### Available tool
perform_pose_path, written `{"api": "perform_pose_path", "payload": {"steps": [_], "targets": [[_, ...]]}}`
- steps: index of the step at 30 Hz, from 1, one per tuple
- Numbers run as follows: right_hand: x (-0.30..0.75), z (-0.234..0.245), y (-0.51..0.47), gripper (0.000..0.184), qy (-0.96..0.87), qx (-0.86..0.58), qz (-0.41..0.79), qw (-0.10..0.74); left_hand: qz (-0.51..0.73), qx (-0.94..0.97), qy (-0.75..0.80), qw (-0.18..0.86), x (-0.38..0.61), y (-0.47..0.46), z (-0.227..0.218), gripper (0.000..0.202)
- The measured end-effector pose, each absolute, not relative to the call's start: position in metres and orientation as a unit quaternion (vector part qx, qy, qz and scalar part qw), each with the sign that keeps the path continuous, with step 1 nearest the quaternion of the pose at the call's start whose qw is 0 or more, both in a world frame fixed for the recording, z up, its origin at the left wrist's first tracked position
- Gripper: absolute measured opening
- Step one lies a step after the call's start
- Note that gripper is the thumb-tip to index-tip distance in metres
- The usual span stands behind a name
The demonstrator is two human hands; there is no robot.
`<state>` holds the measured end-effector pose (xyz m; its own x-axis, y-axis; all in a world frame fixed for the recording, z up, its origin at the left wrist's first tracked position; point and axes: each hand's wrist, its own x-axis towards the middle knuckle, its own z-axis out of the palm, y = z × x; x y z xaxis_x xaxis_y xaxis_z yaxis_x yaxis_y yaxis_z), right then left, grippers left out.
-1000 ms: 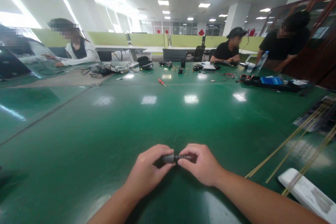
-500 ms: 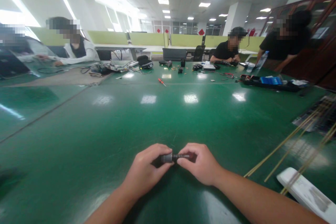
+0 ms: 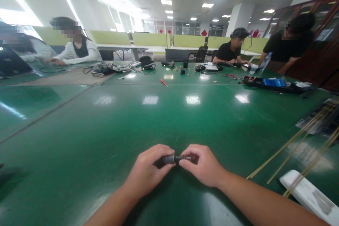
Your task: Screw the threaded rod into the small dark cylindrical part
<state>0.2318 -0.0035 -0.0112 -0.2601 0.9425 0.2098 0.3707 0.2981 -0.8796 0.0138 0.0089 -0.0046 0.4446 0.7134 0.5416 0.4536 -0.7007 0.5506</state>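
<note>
Near the front of the green table, both hands meet on one small dark part. My left hand pinches its wider grey cylinder between thumb and fingers. From that cylinder's right end runs a thinner dark ribbed rod, which my right hand grips with thumb and forefinger. The part lies level, its two sections in line. Its exact kind cannot be made out, and the fingers cover some of each end.
Long thin sticks and a white elongated object lie at the right. Farther back are a red screwdriver, a black tray holding blue items, and a bottle. Several people sit or stand around the table's far side.
Both hands keep their hold on the part almost unmoved. The view has shifted very slightly. At the far left, a seated person's hands have shifted a little.
</note>
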Motion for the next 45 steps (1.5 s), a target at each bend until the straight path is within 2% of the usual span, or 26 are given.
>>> {"api": "perform_pose_path", "payload": {"steps": [45], "targets": [[0.2318,-0.0123,-0.0042,0.007,-0.686,-0.474,0.374,0.406,0.4,0.829,0.363,0.142,0.0082,0.0096,0.0003,0.02]]}}
